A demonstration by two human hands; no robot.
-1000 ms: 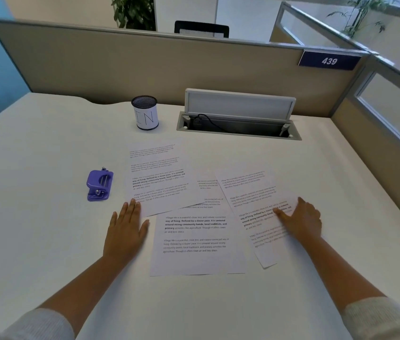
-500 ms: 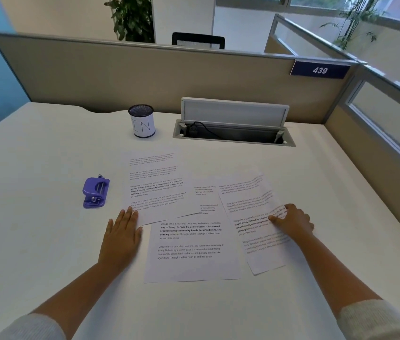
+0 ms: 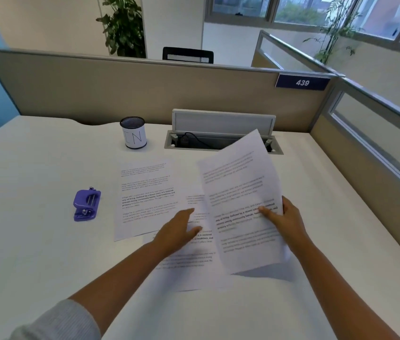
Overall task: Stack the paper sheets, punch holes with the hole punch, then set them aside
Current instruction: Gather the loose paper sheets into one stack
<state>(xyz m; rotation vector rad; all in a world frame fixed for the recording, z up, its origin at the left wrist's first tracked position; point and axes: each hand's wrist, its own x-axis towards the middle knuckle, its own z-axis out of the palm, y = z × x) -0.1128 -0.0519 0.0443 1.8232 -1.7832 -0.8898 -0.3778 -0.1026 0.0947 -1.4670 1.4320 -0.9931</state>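
Note:
Three printed paper sheets are on the white desk. My right hand [image 3: 283,222] grips the right sheet [image 3: 238,192] by its right edge and holds it lifted and tilted above the desk. My left hand [image 3: 179,231] lies open with its fingers on the middle sheet [image 3: 189,268], which is flat on the desk. The left sheet [image 3: 145,192] lies flat, overlapping the middle one. A purple hole punch [image 3: 86,204] sits on the desk to the left of the sheets, apart from both hands.
A mesh pen cup [image 3: 134,133] labelled "IN" stands behind the sheets. An open cable tray [image 3: 221,141] with its lid up is set into the desk's back. Beige partition walls [image 3: 145,94] bound the desk [image 3: 34,241] at the back and right.
My right hand has picked the right sheet up off the desk and tilted it. My left hand has slid right from the left sheet's corner onto the middle sheet. The view has tilted up.

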